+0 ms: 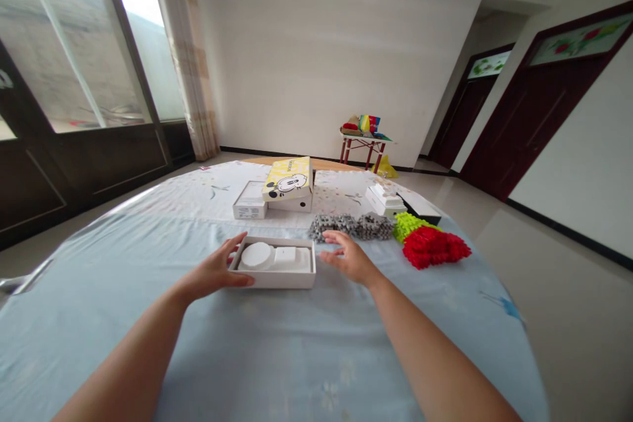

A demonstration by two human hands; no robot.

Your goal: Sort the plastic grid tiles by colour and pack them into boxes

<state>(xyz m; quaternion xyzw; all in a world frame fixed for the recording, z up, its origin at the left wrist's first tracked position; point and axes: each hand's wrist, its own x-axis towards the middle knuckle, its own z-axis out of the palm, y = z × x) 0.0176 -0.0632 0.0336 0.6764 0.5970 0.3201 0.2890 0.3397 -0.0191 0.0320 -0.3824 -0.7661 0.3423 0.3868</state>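
Left hand point(211, 273) clasps the nine-o'clock end of the white box point(284, 279) on the tablecloth point(277, 356), thumb in front, fingers behind; the right hand point(352, 262) hovers spread, just off three o'clock. From where I stand, light, even pressure on the walls seems best.

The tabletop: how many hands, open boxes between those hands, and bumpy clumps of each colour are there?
Hands, left hand and right hand: 2
Open white box between them: 1
Grey clumps: 2
Green clump: 1
Red clump: 1
Total: 7
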